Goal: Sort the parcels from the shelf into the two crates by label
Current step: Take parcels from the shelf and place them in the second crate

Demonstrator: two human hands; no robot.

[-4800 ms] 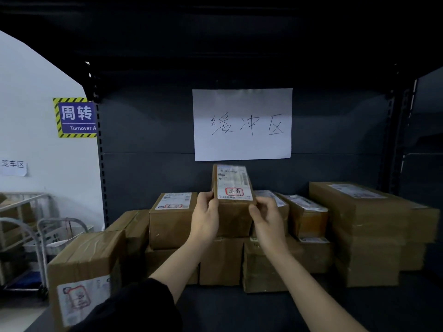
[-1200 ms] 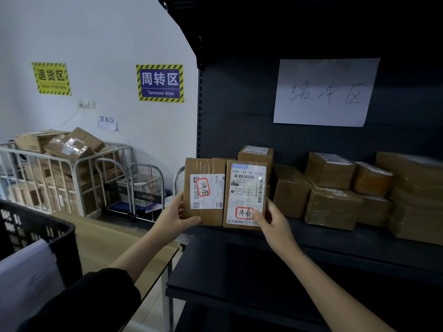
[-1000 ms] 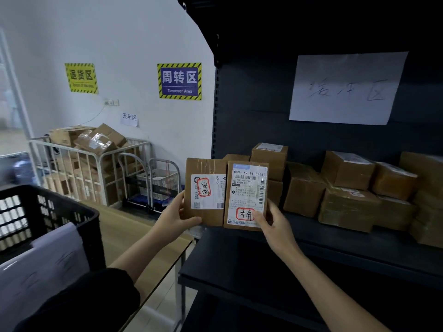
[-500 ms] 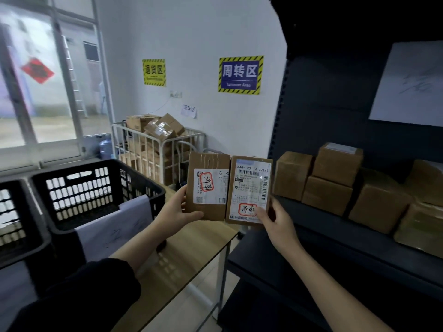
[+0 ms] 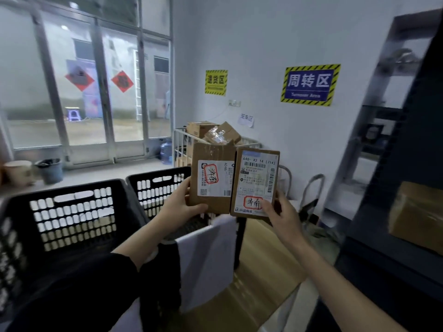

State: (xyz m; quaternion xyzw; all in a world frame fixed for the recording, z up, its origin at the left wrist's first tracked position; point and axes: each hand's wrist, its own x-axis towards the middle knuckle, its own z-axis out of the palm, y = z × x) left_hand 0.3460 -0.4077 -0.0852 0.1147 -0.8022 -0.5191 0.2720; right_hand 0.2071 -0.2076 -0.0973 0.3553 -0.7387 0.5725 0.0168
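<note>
Parcels (image 5: 213, 178) upright: left hand (image 5: 178, 205), right hand (image 5: 281, 217)

The view swings left, away from the shelf (image 5: 422, 140), which now shows only at the right edge. Two black crates come into sight on the tabletop (image 5: 259, 271), the left crate (image 5: 72, 212) and the right crate (image 5: 155, 188), with a window (image 5: 84, 80) behind them. At first both grips hold one parcel against the shelf's stack. Now the right grip (image 5: 281, 214) holds that parcel (image 5: 256, 180) alone, and the left grip (image 5: 178, 204) holds a second parcel (image 5: 213, 180). The two parcels, edge to edge with labels facing the camera, leave the shelf and now show just above the right crate's right rim.
</note>
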